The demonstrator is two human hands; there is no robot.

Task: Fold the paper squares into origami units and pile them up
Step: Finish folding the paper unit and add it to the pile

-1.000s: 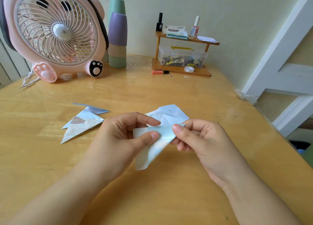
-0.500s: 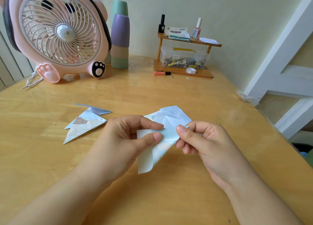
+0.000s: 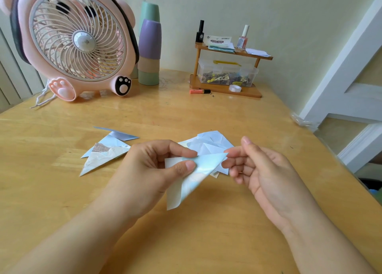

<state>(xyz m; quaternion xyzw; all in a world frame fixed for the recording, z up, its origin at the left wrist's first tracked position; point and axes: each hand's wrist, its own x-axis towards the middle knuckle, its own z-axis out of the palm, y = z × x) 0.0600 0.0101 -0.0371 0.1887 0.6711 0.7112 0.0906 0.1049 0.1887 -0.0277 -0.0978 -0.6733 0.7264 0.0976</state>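
Observation:
My left hand point(image 3: 148, 170) pinches a pale blue folded paper point(image 3: 196, 170) between thumb and forefinger, holding it above the wooden table point(image 3: 186, 232). My right hand point(image 3: 262, 170) is just right of the paper's pointed tip, fingers loosely curled and thumb lifted, holding nothing. Behind the held paper lies a small heap of white and blue folded paper point(image 3: 208, 142). To the left, a few folded triangular units point(image 3: 105, 150) lie overlapping on the table.
A pink fan point(image 3: 76, 40) stands at the back left, with stacked pastel cups point(image 3: 149, 44) beside it. A small wooden shelf point(image 3: 227, 67) with bottles, a clear box and tape sits at the back. An orange marker point(image 3: 198, 91) lies before it. The table edge runs along the right.
My right hand has let go of the paper's tip and drawn slightly to the right, thumb raised. My left hand keeps its pinch on the paper.

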